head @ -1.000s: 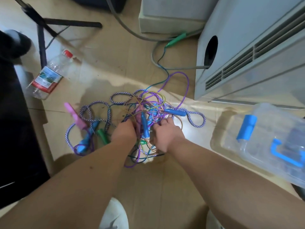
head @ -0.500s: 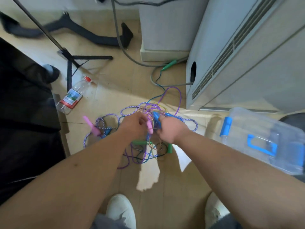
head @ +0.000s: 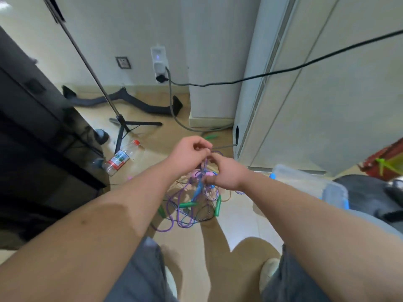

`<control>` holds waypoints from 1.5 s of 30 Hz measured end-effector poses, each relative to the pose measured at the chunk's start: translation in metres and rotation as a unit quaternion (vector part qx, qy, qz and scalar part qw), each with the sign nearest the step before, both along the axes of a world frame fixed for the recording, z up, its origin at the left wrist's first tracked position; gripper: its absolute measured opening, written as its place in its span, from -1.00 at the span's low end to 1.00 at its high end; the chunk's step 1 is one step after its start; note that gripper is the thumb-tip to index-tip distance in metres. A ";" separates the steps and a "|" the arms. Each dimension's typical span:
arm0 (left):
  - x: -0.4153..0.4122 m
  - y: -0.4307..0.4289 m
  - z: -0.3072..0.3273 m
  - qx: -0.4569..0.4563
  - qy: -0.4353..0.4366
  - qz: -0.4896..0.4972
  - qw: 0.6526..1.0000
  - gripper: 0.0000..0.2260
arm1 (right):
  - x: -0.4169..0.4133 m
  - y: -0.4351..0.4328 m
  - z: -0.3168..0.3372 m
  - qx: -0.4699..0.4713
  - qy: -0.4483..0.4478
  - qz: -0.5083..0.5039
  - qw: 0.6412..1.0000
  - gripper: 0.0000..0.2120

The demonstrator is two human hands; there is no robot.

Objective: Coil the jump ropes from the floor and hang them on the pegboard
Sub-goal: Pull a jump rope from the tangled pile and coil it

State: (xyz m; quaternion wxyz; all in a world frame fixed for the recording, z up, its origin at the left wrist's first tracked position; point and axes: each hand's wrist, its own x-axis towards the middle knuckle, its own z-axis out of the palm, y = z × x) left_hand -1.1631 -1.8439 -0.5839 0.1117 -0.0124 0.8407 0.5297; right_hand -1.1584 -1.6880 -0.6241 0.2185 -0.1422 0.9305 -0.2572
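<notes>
A tangle of jump ropes [head: 192, 205] in purple, blue and striped cord, with green, blue and pink handles, hangs lifted above the wooden floor. My left hand [head: 187, 153] is closed on the ropes at the top of the bundle. My right hand [head: 226, 173] grips the same bundle just below and to the right, touching the left. A green handle [head: 217, 205] dangles at the right of the tangle; another green handle [head: 209, 137] lies on the floor behind my hands. No pegboard is in view.
A plastic bottle [head: 121, 158] lies on the floor at left beside a tripod stand [head: 122, 127]. A black cabinet [head: 39, 136] fills the left. A standing air conditioner [head: 305, 94] and a clear storage box [head: 309, 186] are on the right. A black cable [head: 283, 71] crosses overhead.
Both hands have risen from the floor with the rope tangle, which now hangs off the ground. The view has tilted up and shows the wall and socket.
</notes>
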 end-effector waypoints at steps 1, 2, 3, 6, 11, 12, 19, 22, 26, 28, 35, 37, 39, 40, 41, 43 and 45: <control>0.004 0.003 0.013 0.008 0.005 0.002 1.000 -0.81 | 0.005 0.001 0.010 -0.014 0.006 0.001 1.000 -0.20; 0.008 0.006 0.026 0.018 0.008 0.003 1.000 -0.82 | 0.011 0.002 0.020 -0.025 0.012 -0.001 1.000 -0.20; 0.013 0.009 0.039 0.032 0.010 0.006 0.999 -0.82 | 0.016 0.003 0.029 -0.036 0.021 -0.003 0.999 -0.20; 0.027 0.016 0.074 0.082 0.009 0.012 0.997 -0.84 | 0.027 0.008 0.051 -0.052 0.039 -0.019 0.998 -0.27; 0.053 0.020 0.115 0.172 0.019 0.040 0.984 -0.87 | 0.039 0.016 0.082 0.003 0.101 -0.003 0.995 -0.73; 0.058 0.020 0.122 0.174 0.025 0.042 0.984 -0.87 | 0.043 0.017 0.090 0.006 0.110 -0.002 0.994 -0.77; 0.092 0.019 0.148 0.081 -0.034 0.037 0.995 -0.81 | 0.061 0.022 0.139 -0.016 0.143 -0.019 0.989 -0.80; 0.101 0.028 0.142 0.091 -0.101 0.038 0.990 -0.61 | 0.060 0.023 0.159 -0.118 0.113 -0.060 0.985 -0.80; 0.103 0.048 0.132 0.097 -0.111 0.063 0.987 -0.37 | 0.056 0.032 0.174 -0.136 0.132 -0.071 0.979 -0.77; 0.102 0.056 0.132 0.099 -0.091 0.071 0.988 -0.34 | 0.053 0.038 0.176 -0.167 0.114 -0.083 0.976 -0.75; 0.100 0.045 0.106 -0.085 -0.007 -0.028 0.996 -0.70 | 0.043 0.055 0.171 -0.303 0.026 -0.146 0.941 -0.78; 0.096 0.038 0.095 -0.144 0.020 -0.070 0.987 -0.85 | 0.037 0.055 0.168 -0.272 0.055 -0.164 0.947 -0.77; 0.087 0.031 0.087 -0.156 0.029 -0.054 0.986 -0.83 | 0.029 0.060 0.165 -0.200 0.110 -0.169 0.959 -0.75; 0.081 0.028 0.086 -0.121 0.018 -0.021 0.992 -0.81 | 0.026 0.062 0.162 -0.157 0.123 -0.156 0.968 -0.73; 0.074 0.026 0.086 -0.061 0.002 0.018 0.998 -0.81 | 0.023 0.064 0.159 -0.120 0.118 -0.137 0.976 -0.72; 0.059 0.024 0.091 0.053 -0.014 0.090 0.994 -0.82 | 0.018 0.064 0.148 -0.091 0.070 -0.096 0.989 -0.77; 0.045 0.023 0.096 0.118 -0.013 0.124 0.985 -0.83 | 0.016 0.058 0.137 -0.098 0.010 -0.066 0.993 -0.79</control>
